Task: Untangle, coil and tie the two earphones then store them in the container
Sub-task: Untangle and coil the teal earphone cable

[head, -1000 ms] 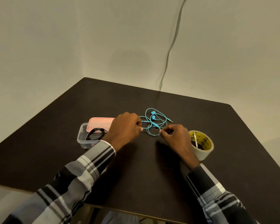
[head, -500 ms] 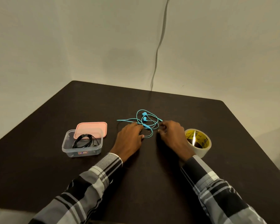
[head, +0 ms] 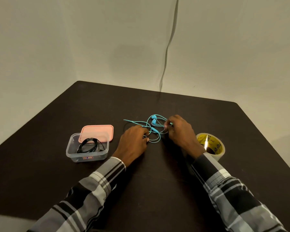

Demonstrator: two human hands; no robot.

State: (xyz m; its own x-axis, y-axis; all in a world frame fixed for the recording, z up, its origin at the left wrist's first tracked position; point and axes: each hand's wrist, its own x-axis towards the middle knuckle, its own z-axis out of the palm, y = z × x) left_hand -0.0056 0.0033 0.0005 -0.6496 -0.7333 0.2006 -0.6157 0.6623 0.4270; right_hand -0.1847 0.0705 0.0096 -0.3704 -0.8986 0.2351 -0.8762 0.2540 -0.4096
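Observation:
A blue earphone [head: 153,122] lies in loose tangled loops on the dark table [head: 157,181], its two earbuds near the far side of the loops. My left hand [head: 133,143] pinches the cable at the near left of the tangle. My right hand [head: 179,131] pinches the cable at the right of the tangle. A black earphone [head: 89,145] lies coiled inside a clear plastic container [head: 74,152] at the left. The pink lid [head: 97,133] leans on the container's far rim.
A roll of clear tape with a yellow core [head: 211,146] stands just right of my right wrist. A grey cable [head: 167,47] hangs down the wall behind the table. The table's far corners and right edge are in view.
The camera has tilted, so everything sits lower in view. The blue cable's end now stretches out to the left. Both hands stay on the cable, my right hand further up the tangle.

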